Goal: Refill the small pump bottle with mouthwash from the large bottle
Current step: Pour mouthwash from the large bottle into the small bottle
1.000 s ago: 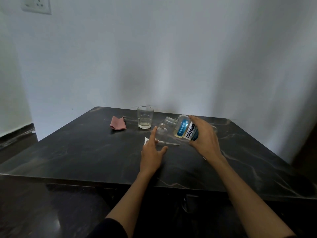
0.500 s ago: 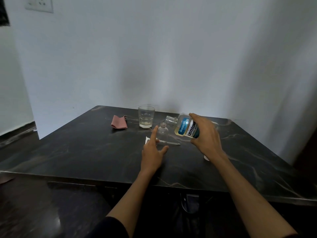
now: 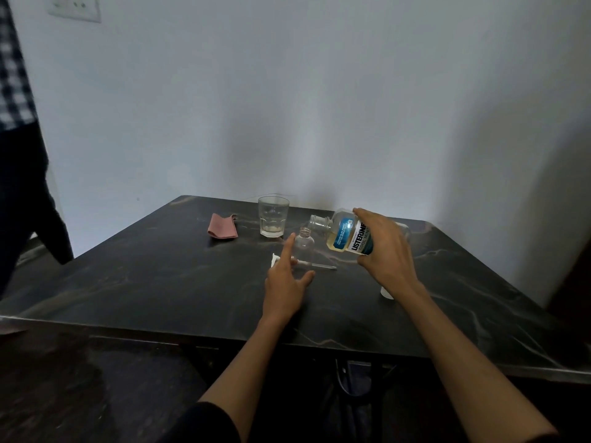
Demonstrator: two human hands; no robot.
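The small clear bottle (image 3: pixel 303 245) stands upright and uncapped on the dark table (image 3: pixel 160 282). My left hand (image 3: pixel 286 279) touches its left side with a straight index finger and spread fingers. My right hand (image 3: pixel 388 254) grips the large mouthwash bottle (image 3: pixel 347 236), tipped almost level, its open neck pointing left just above and right of the small bottle's mouth. Pale liquid lies low in the large bottle. The white pump head with its tube (image 3: pixel 315 265) lies on the table beside my left hand.
A drinking glass (image 3: pixel 272 220) stands behind the small bottle, and a folded pink cloth (image 3: pixel 223 230) lies to its left. A white cap (image 3: pixel 388 291) shows under my right wrist. A person in dark clothes (image 3: pixel 22 174) stands at the far left.
Both hands and the bottles keep nearly the same pose. The camera has tilted a little, and a person has come into view at the left edge.
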